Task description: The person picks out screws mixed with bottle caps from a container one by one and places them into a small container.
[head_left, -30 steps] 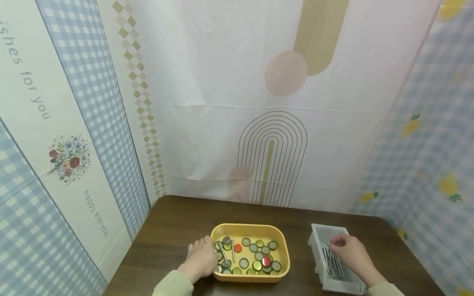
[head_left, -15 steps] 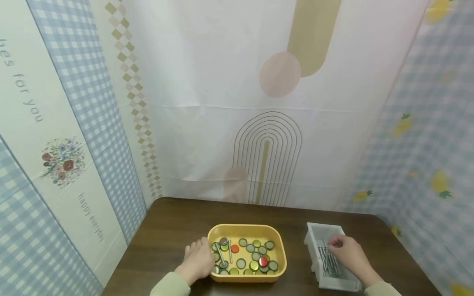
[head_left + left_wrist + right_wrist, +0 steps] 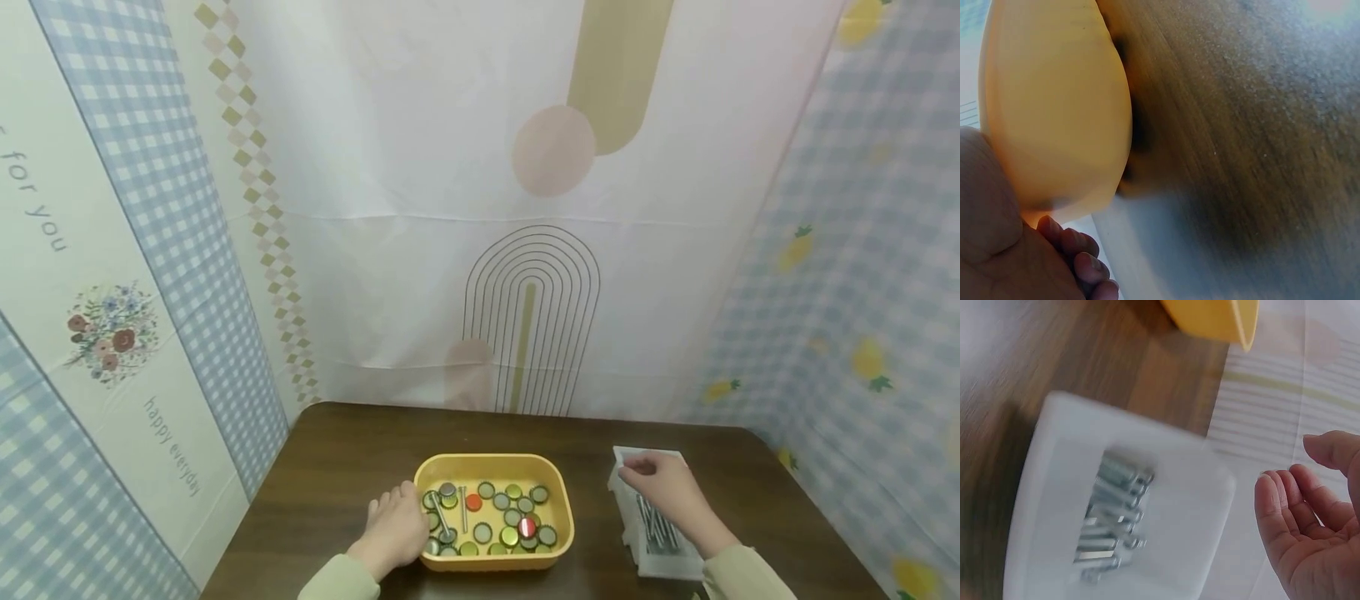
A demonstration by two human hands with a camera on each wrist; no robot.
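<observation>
A yellow plastic basin (image 3: 495, 563) holds several bottle caps, mostly silver and green, plus a red cap (image 3: 473, 502) and two long metal screws (image 3: 463, 510). Against the basin's left side rests my left hand (image 3: 396, 527); in the left wrist view its fingers (image 3: 1089, 265) are loosely bent beside the outer wall, gripping nothing visible. My right hand (image 3: 670, 492) hovers over a white bin (image 3: 632, 533), fingers loosely curved and thumb apart. Nothing lies between them in the right wrist view. Several metal screws (image 3: 1107, 519) lie in a heap inside the bin.
Both containers stand on a dark brown wooden table (image 3: 360, 442), with a strip of tabletop between them. A patterned white cloth (image 3: 405, 275) hangs behind the table, and blue checked cloths flank it.
The screw pinched by my right hand earlier is no longer in its fingers. That hand has moved up and away over the bin. My left hand stays by the basin while the head view shifts.
</observation>
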